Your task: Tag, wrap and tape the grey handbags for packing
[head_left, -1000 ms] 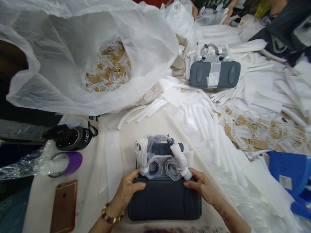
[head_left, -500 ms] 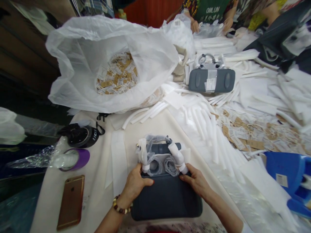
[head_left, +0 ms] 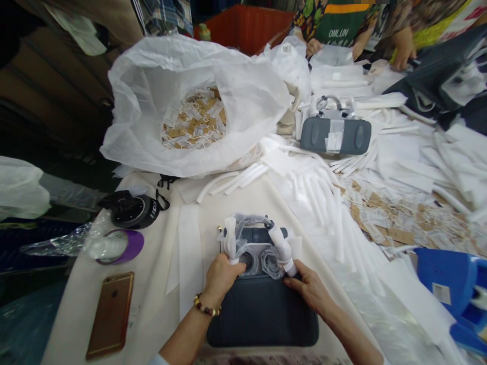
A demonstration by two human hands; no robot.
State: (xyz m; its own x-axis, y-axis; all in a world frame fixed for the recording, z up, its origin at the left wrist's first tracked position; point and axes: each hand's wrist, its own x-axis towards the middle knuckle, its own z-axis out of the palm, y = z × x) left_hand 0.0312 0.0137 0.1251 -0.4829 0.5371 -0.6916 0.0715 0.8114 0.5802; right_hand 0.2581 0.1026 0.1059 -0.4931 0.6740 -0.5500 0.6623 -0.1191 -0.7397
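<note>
A dark blue-grey handbag [head_left: 262, 314] lies flat at the table's front, its top turned away from me. White foam and clear plastic film wrap its handle [head_left: 279, 243] and hardware. My left hand [head_left: 221, 276] grips the bag's upper left edge beside the wrapped handle end, thumb on top by a round, film-wrapped ring [head_left: 251, 261]. On the upper right edge, my right hand [head_left: 306, 284] holds the bag with its thumb on the front and fingers behind. The undersides of both hands are hidden.
A large white plastic bag [head_left: 152, 66] holds many tags. Behind stands another wrapped handbag [head_left: 346, 137]. White foam strips [head_left: 323, 203] and loose tags [head_left: 403, 213] cover the right. A phone [head_left: 110, 314], purple tape roll [head_left: 133, 246] and blue bin [head_left: 437, 268] flank me. Co-workers' hands [head_left: 314, 48] are at the back.
My left hand has shifted up and right along the bag's edge, its thumb now by the ring. The right hand keeps its hold. The camera view has shifted slightly.
</note>
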